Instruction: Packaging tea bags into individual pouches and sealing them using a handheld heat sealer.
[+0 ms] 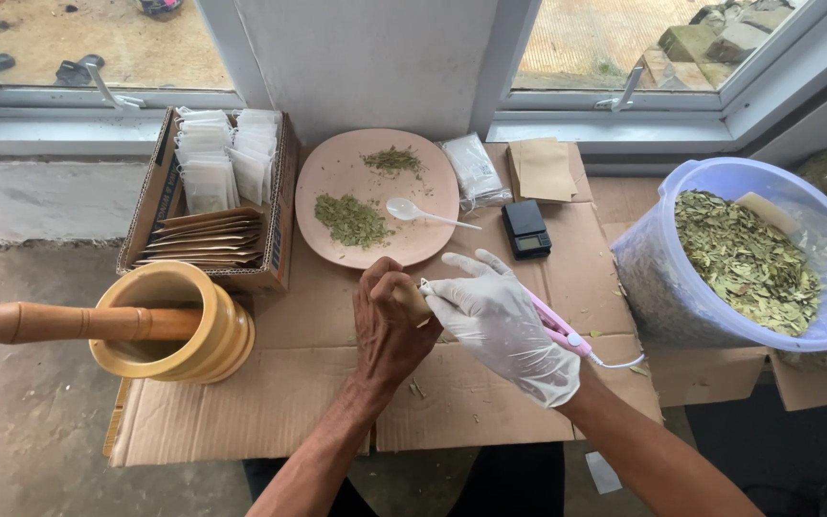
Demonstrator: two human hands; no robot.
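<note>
Grip: left hand (390, 321) bare, fingers closed around a small brown packet (413, 302) held above the cardboard
Right hand: gloved in white (504, 325), closed on a pink handheld sealer (555, 327) whose tip meets the packet's edge; its white cord trails to the right
Packet position: between both hands, just below the plate
Surface: flattened cardboard sheet (270, 402) spread over the work area
Plate: pink (337, 172), with two heaps of crushed green leaf and a white spoon (413, 211)
Scale: small black one (526, 228) right of the plate
Left side: wooden mortar (208, 330) with pestle (78, 323); box of sachets (212, 191) behind
Right side: clear bucket of dried leaves (748, 258)
</note>
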